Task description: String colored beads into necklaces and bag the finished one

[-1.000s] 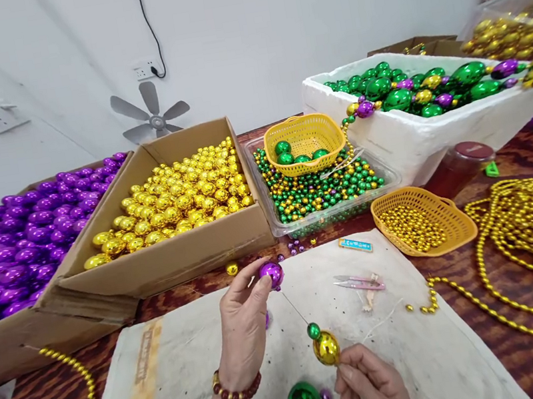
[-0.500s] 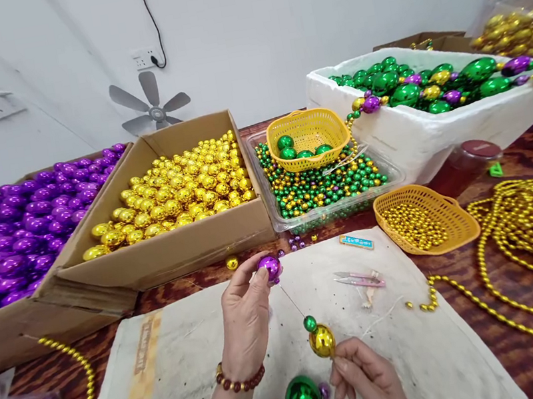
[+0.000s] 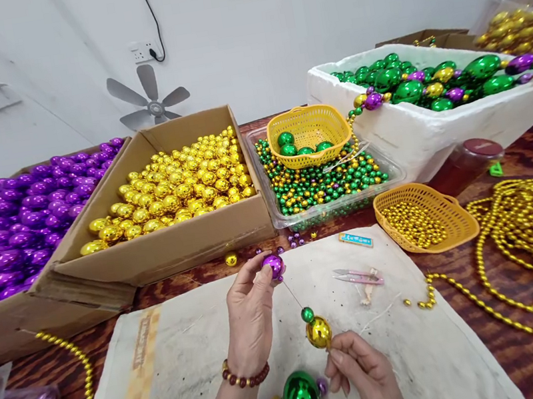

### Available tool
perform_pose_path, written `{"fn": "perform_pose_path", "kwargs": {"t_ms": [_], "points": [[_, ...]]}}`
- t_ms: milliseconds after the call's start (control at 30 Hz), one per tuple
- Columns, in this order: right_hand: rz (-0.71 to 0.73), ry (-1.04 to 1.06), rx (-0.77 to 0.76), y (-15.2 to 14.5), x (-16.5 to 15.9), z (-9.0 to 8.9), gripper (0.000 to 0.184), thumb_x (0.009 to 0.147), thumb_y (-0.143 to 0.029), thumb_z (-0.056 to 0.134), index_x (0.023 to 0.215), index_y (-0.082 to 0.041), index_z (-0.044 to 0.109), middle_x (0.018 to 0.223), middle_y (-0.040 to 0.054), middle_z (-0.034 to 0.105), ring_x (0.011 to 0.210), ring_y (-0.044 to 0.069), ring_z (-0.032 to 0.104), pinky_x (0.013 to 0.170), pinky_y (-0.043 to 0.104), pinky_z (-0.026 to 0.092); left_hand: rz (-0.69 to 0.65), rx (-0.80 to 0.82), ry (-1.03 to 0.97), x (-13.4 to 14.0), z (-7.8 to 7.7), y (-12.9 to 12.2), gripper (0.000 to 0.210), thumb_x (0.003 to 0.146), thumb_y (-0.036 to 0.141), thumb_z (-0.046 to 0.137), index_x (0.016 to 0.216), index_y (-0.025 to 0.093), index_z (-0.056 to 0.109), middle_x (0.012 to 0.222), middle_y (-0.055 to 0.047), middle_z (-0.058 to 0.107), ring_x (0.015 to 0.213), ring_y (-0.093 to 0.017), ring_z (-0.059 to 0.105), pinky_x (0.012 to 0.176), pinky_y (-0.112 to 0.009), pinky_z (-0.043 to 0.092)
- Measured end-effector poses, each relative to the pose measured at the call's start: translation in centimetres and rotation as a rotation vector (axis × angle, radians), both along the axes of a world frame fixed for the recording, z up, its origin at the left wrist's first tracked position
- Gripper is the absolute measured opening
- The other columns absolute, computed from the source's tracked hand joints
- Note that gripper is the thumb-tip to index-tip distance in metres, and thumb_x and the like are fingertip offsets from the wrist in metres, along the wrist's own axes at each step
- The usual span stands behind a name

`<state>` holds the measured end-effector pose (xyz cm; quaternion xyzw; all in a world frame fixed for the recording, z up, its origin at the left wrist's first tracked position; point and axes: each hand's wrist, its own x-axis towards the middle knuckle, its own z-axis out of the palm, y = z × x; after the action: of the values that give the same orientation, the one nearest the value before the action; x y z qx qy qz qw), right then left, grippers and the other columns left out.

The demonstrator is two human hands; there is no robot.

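Over the white cloth on the table, the left hand pinches a small purple ball between its fingertips, and a thin wire runs down from it. Lower on that wire sit a tiny green bead and a gold ball. The right hand is closed, gripping the string just under the gold ball.

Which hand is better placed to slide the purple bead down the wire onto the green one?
Left. The left hand already pinches the purple bead at the wire's upper end, while the right hand holds the strand below the gold bead and green bead.
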<state>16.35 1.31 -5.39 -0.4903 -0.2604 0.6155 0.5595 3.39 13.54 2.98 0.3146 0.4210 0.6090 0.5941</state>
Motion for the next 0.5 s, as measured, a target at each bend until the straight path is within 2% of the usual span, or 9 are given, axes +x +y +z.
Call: {"fn": "perform_pose_path", "kwargs": {"t_ms": [167,300,400,500], "points": [[-0.007,0.049,0.027,0.4,-0.5,-0.2,0.033,0.082,-0.048,0.069,0.076,-0.016,0.062,0.06,0.0031,0.066,0.049,0.013,0.058,0.048,0.022,0.036,0.014,0.0,0.232,0.4,0.3,-1.5,0.035,0.079,0.029,0.073,0.113,0.023,0.068,0.103,-0.005,0.07,0.089,-0.016,0.062,0.079,-0.027,0.05],[-0.012,0.084,0.067,0.6,-0.9,-0.4,0.033,0.084,-0.047,0.068,0.075,-0.016,0.062,0.061,0.003,0.066,0.049,0.013,0.059,0.048,0.021,0.037,0.004,0.103,0.386,0.8,0.7,-3.0,0.03,0.077,0.028,0.074,0.106,0.023,0.07,0.106,-0.005,0.067,0.093,-0.018,0.061,0.079,-0.026,0.05],[-0.022,0.086,0.086,0.9,-1.1,-0.1,0.031,0.084,-0.046,0.068,0.074,-0.016,0.063,0.061,0.0028,0.066,0.049,0.012,0.059,0.048,0.021,0.038,-0.017,0.133,0.423,1.1,0.6,-3.6,0.029,0.075,0.028,0.074,0.103,0.023,0.071,0.104,-0.006,0.066,0.092,-0.019,0.062,0.078,-0.026,0.05],[-0.025,0.08,0.077,1.1,-0.9,0.5,0.029,0.084,-0.043,0.068,0.075,-0.016,0.063,0.063,0.0033,0.067,0.05,0.013,0.06,0.048,0.021,0.039,-0.051,0.072,0.371,1.3,0.4,-3.6,0.03,0.079,0.03,0.071,0.108,0.022,0.068,0.104,-0.006,0.067,0.09,-0.019,0.063,0.077,-0.027,0.052]]}}
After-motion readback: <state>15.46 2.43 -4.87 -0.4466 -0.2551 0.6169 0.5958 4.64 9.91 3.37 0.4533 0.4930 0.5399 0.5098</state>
